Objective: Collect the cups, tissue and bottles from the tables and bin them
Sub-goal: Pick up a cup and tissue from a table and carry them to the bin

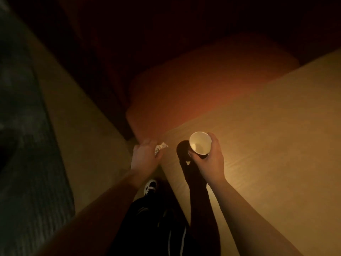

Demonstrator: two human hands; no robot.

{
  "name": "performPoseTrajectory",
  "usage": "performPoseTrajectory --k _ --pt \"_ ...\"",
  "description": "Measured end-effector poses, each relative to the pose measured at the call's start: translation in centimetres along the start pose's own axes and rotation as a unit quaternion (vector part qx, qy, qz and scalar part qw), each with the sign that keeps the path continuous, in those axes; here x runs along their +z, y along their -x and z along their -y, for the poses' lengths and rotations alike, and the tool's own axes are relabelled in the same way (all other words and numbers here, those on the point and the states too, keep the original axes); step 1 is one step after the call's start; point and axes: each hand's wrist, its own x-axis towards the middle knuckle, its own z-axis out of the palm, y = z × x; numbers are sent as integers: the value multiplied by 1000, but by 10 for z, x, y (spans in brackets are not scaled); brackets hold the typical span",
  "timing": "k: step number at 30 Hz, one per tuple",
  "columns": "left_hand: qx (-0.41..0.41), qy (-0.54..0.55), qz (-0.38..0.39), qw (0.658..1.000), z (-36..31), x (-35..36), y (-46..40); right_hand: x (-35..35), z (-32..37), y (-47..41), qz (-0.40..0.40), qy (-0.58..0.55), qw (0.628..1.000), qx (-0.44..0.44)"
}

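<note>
Clutching a crumpled tissue (pixel 160 147), my left hand (pixel 145 154) has its fingers curled round the white wad, which pokes out on the side toward the cup; the hand hovers over the near corner of the table (pixel 267 126), where the tabletop's edge meets the floor (pixel 77 111). Further left, a dark ribbed mat or grating (pixel 27 145) runs along the tan floor, too dim to make out clearly. Between my forearms, black trousers with a pale stripe (pixel 156 228) and one black-and-white shoe (pixel 150 185) show below the table's edge. To the right, my right hand (pixel 212 159) grips a paper cup (pixel 200 145), thumb on the near side and fingers wrapped round the far side. It is tilted toward me, so its white inside shows and looks bare; its outer wall seems dark. I hold it just above the tan tabletop, and it throws a round black shadow (pixel 183 150) on the wood to its left. Beyond the table, at the top of the view, a reddish-orange upholstered seat (pixel 193 93) sits in deep gloom.
</note>
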Motion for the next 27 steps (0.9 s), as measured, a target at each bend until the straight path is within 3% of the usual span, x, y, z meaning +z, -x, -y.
performPoseTrajectory --k 5,10,18,27 --pt "-133 4 -91 987 46 -49 57 55 49 9 120 5 988 -98" --pt "-270 9 -165 949 96 -88 123 119 104 35 247 6 954 -168" --pt "-470 -12 -277 838 174 -134 250 232 194 129 391 57 863 -316" --pt "-549 30 -395 736 266 -194 460 370 274 335 533 63 738 -409"
